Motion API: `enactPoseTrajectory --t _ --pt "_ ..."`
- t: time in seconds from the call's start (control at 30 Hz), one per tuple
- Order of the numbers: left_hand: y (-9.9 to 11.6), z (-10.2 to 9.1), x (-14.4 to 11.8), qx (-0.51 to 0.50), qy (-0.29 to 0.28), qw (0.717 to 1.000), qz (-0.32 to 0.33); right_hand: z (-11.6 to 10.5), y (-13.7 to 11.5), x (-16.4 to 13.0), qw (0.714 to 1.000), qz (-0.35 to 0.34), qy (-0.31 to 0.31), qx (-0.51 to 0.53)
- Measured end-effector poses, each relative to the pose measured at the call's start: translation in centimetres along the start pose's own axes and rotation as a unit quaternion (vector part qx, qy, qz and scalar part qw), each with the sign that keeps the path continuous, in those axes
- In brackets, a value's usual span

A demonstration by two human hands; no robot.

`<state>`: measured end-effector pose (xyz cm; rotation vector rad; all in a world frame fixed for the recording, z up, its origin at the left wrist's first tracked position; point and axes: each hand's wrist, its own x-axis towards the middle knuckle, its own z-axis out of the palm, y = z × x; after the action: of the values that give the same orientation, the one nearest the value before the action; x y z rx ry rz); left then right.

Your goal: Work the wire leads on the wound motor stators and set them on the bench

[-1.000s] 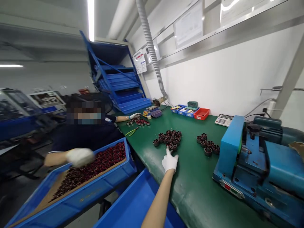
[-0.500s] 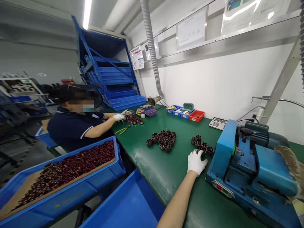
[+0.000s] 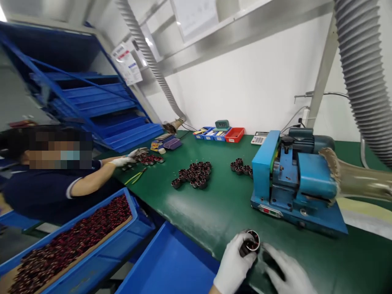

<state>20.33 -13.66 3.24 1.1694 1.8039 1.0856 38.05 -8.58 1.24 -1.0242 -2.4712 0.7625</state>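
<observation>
L hand (image 3: pixel 234 263), in a white glove, is gripping one small dark cup (image 3: pixel 252 240), thumb & fingers wrapping its left side. Cup's pale round rim is facing up, w/ reddish bits showing inside; it's sitting low in view, by the near edge of the green table (image 3: pixel 171 208). Can't tell if its base is touching the tabletop. R hand (image 3: pixel 288 269), gloved too & a bit blurred, is hanging just right of the cup, fingers spread open; can't tell if a fingertip is touching it.

Blue machine (image 3: pixel 317 175) is standing beyond the R hand, w/ a small group of cups (image 3: pixel 240 166) sitting just left of it. Bigger cluster of cups (image 3: pixel 196 173) is sitting mid-table. Further L, green pliers (image 3: pixel 135 176) are lying nr the table edge, & a co-worker's gloved hand (image 3: pixel 120 161) is resting nr some red & dark pieces (image 3: pixel 150 159). Blue bin (image 3: pixel 139 216), bottom L, is holding lots of small dark-red parts (image 3: pixel 81 237). Red tray (image 3: pixel 234 134) & calculator (image 3: pixel 259 138) are sitting at the back, nr the wall.
</observation>
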Motion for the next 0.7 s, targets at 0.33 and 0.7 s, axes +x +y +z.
enactPoseTrajectory --t 0.33,0.7 --pt "1.3 0.0 -2.4 -0.287 -0.145 0.942 -0.093 -4.5 -2.4 -1.0 0.999 0.019 -0.002 -0.041" --pt "8.3 3.3 -3.1 -0.169 -0.223 0.960 0.027 -9.7 -3.3 -1.9 0.817 0.212 0.109 0.526"
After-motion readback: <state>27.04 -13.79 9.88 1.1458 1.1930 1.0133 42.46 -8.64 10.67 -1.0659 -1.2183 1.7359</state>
